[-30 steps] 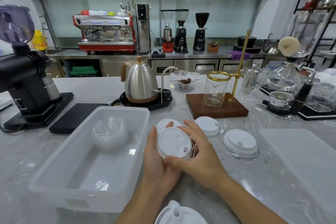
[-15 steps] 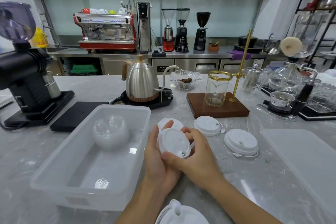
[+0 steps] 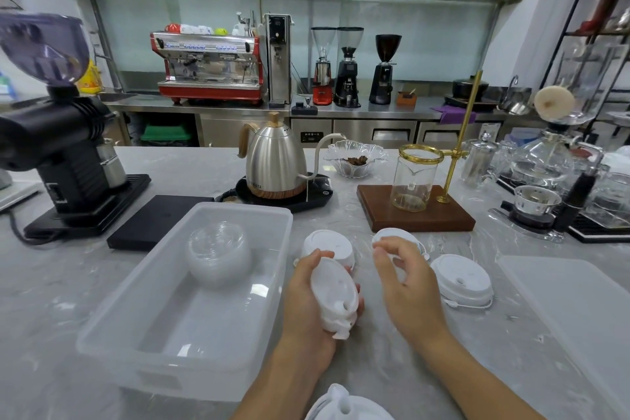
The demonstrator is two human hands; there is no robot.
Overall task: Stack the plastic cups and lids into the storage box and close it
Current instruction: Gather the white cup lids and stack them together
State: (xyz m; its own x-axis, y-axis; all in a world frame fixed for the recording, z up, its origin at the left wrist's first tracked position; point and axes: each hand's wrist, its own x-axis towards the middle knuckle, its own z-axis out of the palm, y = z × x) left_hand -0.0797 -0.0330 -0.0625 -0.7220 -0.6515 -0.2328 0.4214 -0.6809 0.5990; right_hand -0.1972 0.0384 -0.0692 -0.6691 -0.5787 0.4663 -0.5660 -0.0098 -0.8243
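Gathering of white lids is the step judged to be in hand. A small lid stack [image 3: 335, 297], tilted on edge, is gripped in the left hand [image 3: 308, 303], fingers curled round it, just right of the box [image 3: 112, 331]. The right hand [image 3: 404, 280] is held apart from it, fingers loosely curled and empty, hovering over a lid [image 3: 388, 235] on the counter [image 3: 392, 351]. Further lids are noted: one [image 3: 327, 244] beyond the left hand, one [image 3: 462, 280] to the right, one [image 3: 347, 407] at the near edge. A clear stack [image 3: 218, 254] is already lodged in the box's far end; whether cups or lids cannot be told. The box lid [image 3: 576, 314] lies at right, not yet fitted. Next move calls for the loose lids to be nested onto the held stack, then lowered beside the clear stack.
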